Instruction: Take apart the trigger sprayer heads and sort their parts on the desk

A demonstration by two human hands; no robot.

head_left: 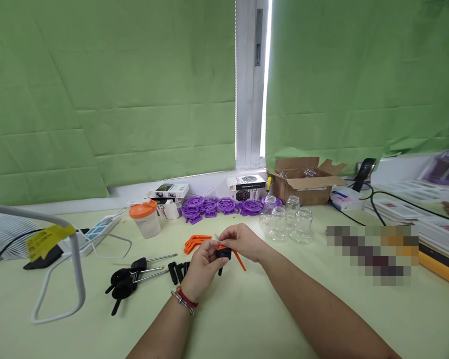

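Note:
Near the middle of the table, my left hand [203, 264] is closed around a small black round plastic part [223, 253]. An orange angled plastic piece [240, 260] sticks out from between my hands, its tail slanting down to the right. My right hand [245, 240] pinches at the top of the black part, fingertips against the orange piece; my fingers hide how the two meet. Behind my left hand lie several more orange angled pieces [194, 243]. Short black pieces [175, 272] sit beside my left wrist. Farther left are black round parts with metal rods [124, 285].
Several clear glass jars [301, 227] stand beyond my right hand. Purple spoked parts [226, 205] line the back, before small boxes [247, 188]. An open carton [303, 187] is behind the jars. At left are an orange-lidded cup [147, 224], a power strip [99, 232] and a white bent frame [80, 279].

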